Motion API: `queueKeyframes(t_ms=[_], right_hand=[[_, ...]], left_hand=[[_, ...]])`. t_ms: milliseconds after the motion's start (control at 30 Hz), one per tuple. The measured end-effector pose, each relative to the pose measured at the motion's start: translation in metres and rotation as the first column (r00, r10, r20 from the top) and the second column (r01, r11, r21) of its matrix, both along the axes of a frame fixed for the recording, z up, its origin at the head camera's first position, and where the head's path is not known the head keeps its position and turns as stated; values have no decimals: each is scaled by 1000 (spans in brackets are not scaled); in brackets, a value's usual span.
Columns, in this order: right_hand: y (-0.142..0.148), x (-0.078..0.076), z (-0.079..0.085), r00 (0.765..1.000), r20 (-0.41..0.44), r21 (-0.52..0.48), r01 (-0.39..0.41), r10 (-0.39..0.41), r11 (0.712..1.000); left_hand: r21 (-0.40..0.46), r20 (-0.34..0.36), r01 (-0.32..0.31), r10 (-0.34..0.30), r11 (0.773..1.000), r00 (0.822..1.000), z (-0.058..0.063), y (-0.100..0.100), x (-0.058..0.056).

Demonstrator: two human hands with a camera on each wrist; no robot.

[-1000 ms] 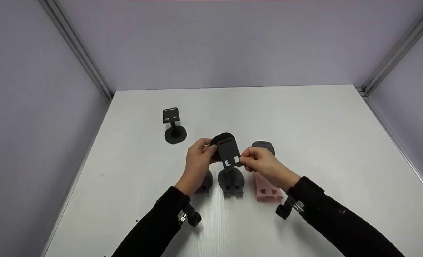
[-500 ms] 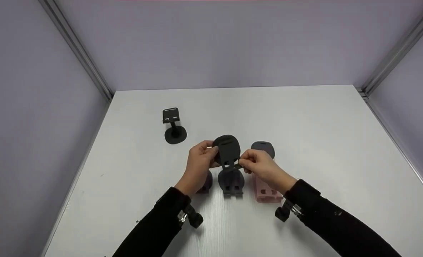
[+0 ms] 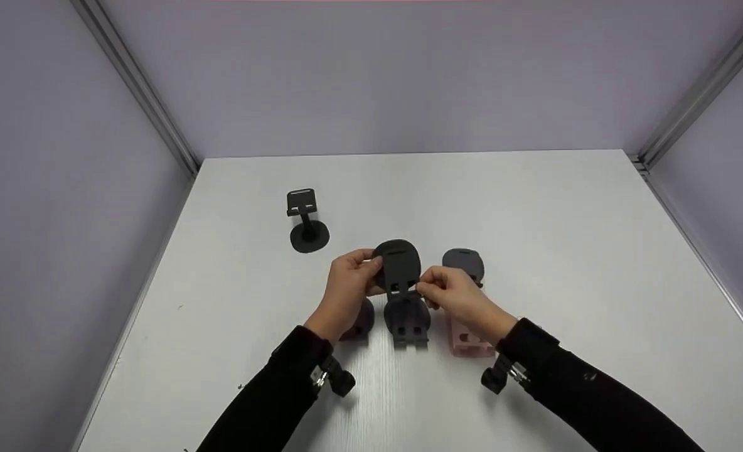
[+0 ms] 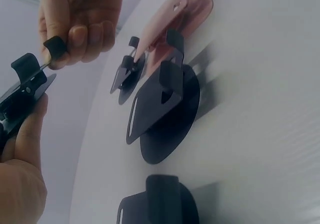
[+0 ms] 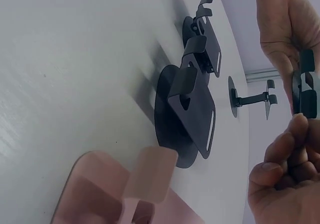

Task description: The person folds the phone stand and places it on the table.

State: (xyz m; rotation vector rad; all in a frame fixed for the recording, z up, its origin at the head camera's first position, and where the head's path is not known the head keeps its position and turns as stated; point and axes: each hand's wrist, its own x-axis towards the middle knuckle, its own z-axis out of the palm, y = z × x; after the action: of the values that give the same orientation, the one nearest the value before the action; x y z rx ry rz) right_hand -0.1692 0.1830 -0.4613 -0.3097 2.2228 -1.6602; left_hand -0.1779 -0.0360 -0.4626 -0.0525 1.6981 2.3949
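Observation:
Above the table, both hands hold a black phone stand [image 3: 401, 267], its slotted plate lying almost flat over the round base. My left hand [image 3: 348, 280] grips the base at its left edge, thumb on the front. At the lower right corner, by the curled hooks, my right hand [image 3: 456, 295] pinches the plate. The left wrist view shows the right thumb and finger [image 4: 60, 43] at one hook. Directly below in the head view, a folded dark phone stand [image 3: 408, 323] lies on the table.
A pink phone stand [image 3: 470, 344] lies partly under the right hand, with a dark grey stand [image 3: 464, 259] beyond it. Another dark stand [image 3: 363, 321] is partly hidden by the left wrist. An unfolded black stand [image 3: 309, 235] stands upright at back left. Walls border the white table [image 3: 547, 213].
The held stand's plate has swung down from a tilt to nearly flat against its base. The right hand has shifted slightly left and down with it.

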Motion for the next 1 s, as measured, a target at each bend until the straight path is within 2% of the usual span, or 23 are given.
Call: queueKeyframes(t_ms=[233, 300, 433, 633, 1000], right_hand=[[2, -5, 5, 996, 91, -101, 30, -21, 994], [2, -6, 6, 993, 119, -128, 34, -19, 991], [3, -9, 6, 984, 175, -149, 67, -40, 987], [3, -19, 1, 965, 236, -114, 140, -110, 984], [1, -29, -11, 944, 267, 46, 189, -195, 981]], left_hand=[[102, 24, 69, -72, 992, 997, 1, -3, -3], [108, 36, 86, -90, 990, 995, 1, -4, -5], [68, 61, 91, -96, 993, 994, 1, -4, -6], [-4, 101, 64, -64, 998, 993, -2, -5, -7], [-137, 54, 17, -10, 990, 998, -8, -7, -10]])
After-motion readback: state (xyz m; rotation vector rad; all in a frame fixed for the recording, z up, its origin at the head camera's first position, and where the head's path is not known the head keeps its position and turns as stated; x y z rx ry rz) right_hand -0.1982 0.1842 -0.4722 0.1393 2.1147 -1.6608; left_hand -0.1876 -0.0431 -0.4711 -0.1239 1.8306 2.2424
